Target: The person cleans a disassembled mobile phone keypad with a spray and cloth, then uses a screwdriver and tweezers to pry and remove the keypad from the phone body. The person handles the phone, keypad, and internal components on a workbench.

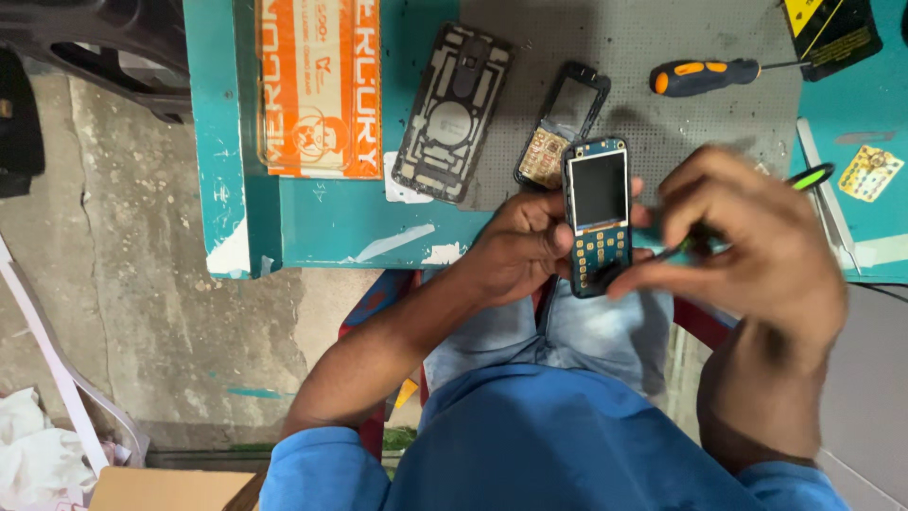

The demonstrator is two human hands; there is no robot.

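My left hand (518,248) grips a bare phone circuit board (597,213) with a dark screen and a blue keypad area, held upright over my lap. My right hand (747,237) pinches a thin green-handled tool (811,177), whose tip meets the lower right of the board's keypad. On the grey mat (662,38) just beyond lie a black phone front frame with its keypad (561,126) and a larger dark phone back frame (454,109).
An orange-and-black screwdriver (705,76) lies on the mat at the upper right. An orange box (320,85) rests on the teal table (331,222). A black-and-yellow packet (832,28), a small yellow card (871,172) and metal tweezers (825,194) sit at the right. Concrete floor is to the left.
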